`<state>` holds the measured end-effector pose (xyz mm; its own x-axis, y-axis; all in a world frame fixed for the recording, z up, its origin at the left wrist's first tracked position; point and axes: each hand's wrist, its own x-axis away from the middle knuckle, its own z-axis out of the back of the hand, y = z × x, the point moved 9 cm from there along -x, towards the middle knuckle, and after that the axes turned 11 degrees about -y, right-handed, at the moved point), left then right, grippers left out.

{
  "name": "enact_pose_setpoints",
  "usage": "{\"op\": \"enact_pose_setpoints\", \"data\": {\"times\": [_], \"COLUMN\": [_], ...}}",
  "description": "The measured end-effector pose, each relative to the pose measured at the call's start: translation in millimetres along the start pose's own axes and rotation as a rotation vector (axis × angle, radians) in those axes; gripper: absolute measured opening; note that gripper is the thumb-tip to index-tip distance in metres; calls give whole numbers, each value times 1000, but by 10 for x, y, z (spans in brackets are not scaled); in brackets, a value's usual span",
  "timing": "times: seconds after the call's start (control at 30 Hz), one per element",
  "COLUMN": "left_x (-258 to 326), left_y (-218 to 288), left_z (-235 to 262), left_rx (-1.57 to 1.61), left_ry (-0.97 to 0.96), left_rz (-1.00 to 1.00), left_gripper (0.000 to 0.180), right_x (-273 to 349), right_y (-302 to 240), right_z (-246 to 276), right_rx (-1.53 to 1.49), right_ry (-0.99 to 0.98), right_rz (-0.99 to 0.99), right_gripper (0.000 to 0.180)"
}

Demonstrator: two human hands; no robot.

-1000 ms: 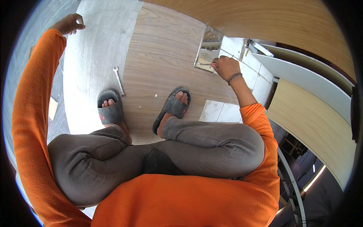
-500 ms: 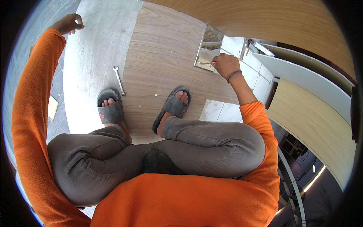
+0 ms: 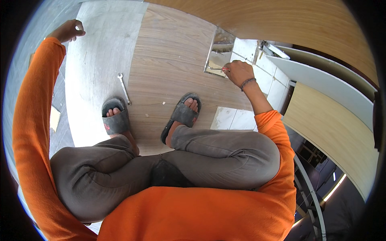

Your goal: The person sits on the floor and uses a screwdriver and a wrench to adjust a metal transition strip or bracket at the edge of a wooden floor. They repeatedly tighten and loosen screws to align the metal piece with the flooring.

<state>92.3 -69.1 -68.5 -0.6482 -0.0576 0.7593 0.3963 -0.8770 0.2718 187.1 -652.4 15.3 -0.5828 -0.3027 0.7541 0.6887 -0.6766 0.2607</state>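
My right hand [image 3: 240, 73] is closed around the red handle of a screwdriver [image 3: 226, 69]. Its thin metal shaft points left, over the near end of a shiny, mirror-like rectangular panel [image 3: 222, 47]. Whether the tip touches the panel, I cannot tell. Far to the left, at the end of my outstretched arm, my left hand [image 3: 68, 31] is loosely closed. Its fingers curl toward the thumb with a small gap, and no object shows in them. A combination wrench [image 3: 124, 88] lies on the floor in front of my left sandal.
Wood-look planks [image 3: 173, 48] and white tiles [image 3: 263, 66] make up the floor. A large wooden panel [image 3: 281, 18] rises at the far right. Pale boards [image 3: 329, 124] stand along the right side, close to my right arm. My sandalled feet [image 3: 187, 110] rest on the planks.
The whole view has shifted slightly. My right hand with the screwdriver has come a little nearer to me against the shiny panel. My left hand keeps the same curled shape.
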Motion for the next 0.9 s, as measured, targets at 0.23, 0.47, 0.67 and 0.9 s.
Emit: {"op": "enact_pose_setpoints", "data": {"times": [0.23,0.47,0.67,0.9], "left_x": [-23,-106,-150,-201], "left_y": [74,37,96,95], "left_z": [-6,-41,-34,-18], "left_rx": [-21,-19,-15,-11], "left_ry": [-11,-26,-31,-16], "left_rz": [8,-13,-18,-63], "left_gripper": [25,25,24,25], "right_x": [72,78,-16,64], "right_y": [24,-29,76,-67], "right_z": [-17,-74,-403,-220], "right_rx": [-59,-2,-211,-181], "right_ry": [22,118,-101,-4], "right_rz": [6,34,-62,125], "right_gripper": [27,28,32,34]}}
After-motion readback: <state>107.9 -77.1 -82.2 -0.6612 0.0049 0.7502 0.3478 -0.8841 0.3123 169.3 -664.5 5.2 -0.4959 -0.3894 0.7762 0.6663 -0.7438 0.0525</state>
